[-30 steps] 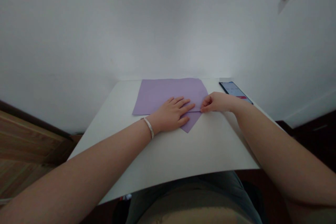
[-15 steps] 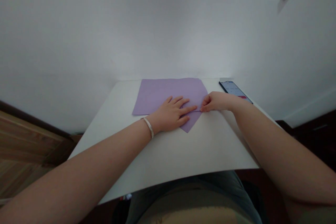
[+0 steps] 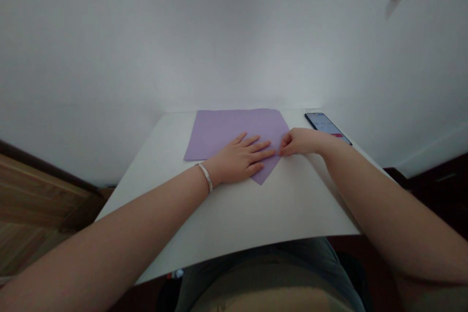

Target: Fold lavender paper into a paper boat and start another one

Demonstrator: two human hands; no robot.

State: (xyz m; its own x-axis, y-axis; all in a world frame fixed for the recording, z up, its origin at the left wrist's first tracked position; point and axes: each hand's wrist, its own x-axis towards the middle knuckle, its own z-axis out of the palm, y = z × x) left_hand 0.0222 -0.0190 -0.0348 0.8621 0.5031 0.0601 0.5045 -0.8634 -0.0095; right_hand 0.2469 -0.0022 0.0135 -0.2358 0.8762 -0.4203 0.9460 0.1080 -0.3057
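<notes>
A sheet of lilac paper (image 3: 226, 129) lies on the white table (image 3: 256, 204), its right corners folded in so that it ends in a point near me. My left hand (image 3: 241, 158) rests flat on the folded part, fingers stretched out, a silver bangle on its wrist. My right hand (image 3: 300, 141) is curled at the paper's right edge, its fingertips pinched against the fold right next to my left fingertips.
A smartphone (image 3: 328, 126) with its screen lit lies at the table's far right corner. A plain white wall stands just behind the table. Wooden flooring shows at the left, dark floor at the right.
My left fingers have slid slightly to the right along the fold, up to my right fingertips. My right hand has barely moved.
</notes>
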